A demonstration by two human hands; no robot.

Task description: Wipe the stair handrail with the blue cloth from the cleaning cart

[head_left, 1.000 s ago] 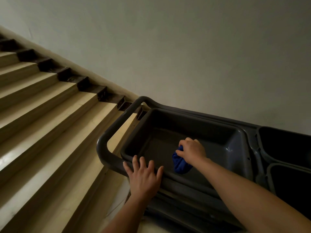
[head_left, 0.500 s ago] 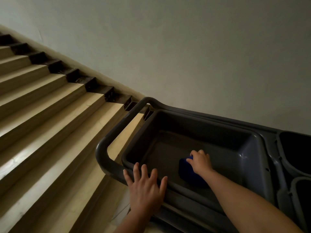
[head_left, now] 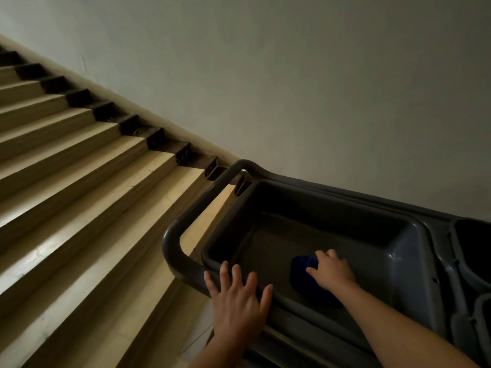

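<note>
The blue cloth (head_left: 301, 270) lies bunched on the floor of the dark grey tray (head_left: 406, 256) on top of the cleaning cart. My right hand (head_left: 332, 270) reaches into the tray and rests on the cloth's right side, fingers curled over it. My left hand (head_left: 236, 301) lies flat on the tray's near rim with its fingers spread and holds nothing. No stair handrail is in view.
The cart's grey push handle (head_left: 172, 235) loops out to the left, close to the beige stairs (head_left: 79, 208) that climb to the upper left. A plain wall (head_left: 318, 88) runs behind. Dark round bins (head_left: 475, 251) sit at the cart's right end.
My right hand has gone down from above the tray to its floor with the blue cloth, which now rests there. The left hand has stayed on the rim.
</note>
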